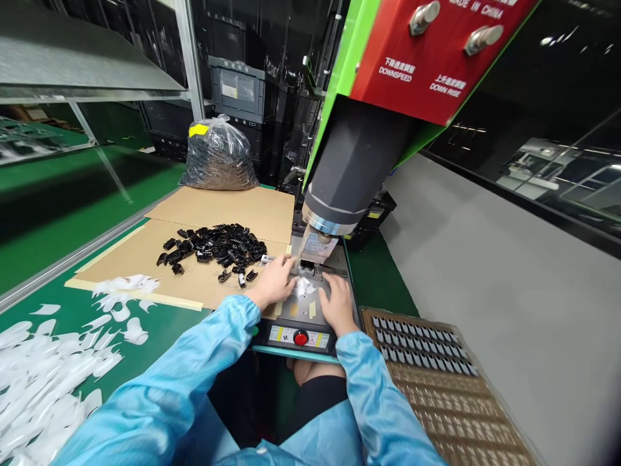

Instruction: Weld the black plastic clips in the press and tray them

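The press machine's dark cylinder (344, 162) and metal head (317, 246) hang over a small black part (306, 265) on the metal base plate (301, 310). My left hand (275, 281) lies at the left side of the plate, fingers near the black part. Opposite it, my right hand (338, 303) rests on the right side, fingers apart and nothing seen in them. A white piece (305, 287) sits on the plate between the hands. Whether my left fingertips hold anything is too small to tell. A red button (301, 337) is on the base's front panel.
Black parts (228, 246) lie piled on cardboard (121, 255) at left, with a filled plastic bag (220, 155) behind. White curved pieces (53, 375) cover the green table's left front. A tray (436, 382) with rows of parts stands at right.
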`<state>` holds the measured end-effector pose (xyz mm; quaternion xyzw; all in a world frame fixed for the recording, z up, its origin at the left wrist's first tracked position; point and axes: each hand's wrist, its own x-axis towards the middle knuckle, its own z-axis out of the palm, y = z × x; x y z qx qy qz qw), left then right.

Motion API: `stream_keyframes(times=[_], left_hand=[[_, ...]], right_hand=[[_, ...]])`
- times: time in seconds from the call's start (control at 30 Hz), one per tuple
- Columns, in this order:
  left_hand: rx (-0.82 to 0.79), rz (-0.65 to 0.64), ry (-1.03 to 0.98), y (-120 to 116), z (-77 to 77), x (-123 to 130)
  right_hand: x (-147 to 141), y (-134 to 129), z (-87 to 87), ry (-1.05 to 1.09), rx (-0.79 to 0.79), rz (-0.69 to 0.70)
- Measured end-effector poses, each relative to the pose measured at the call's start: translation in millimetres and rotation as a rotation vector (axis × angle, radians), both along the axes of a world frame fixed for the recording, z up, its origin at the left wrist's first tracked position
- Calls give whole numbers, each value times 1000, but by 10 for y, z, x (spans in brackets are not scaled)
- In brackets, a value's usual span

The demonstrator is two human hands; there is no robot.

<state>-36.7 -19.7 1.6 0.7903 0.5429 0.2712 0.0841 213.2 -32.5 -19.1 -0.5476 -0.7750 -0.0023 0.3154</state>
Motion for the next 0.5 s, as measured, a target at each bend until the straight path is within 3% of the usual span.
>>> stream_keyframes(times=[0.17, 0.27, 0.5], left_hand=[[-60, -121, 65, -705, -282, -608], [-65, -144, 143, -1018, -437, -809], [-74, -112, 215, -1084, -420, -804]], right_hand=[[797, -694, -245, -157, -77, 64], [1082, -941, -385, -255, -150, 48], [1107, -897, -567, -207, -111, -10]])
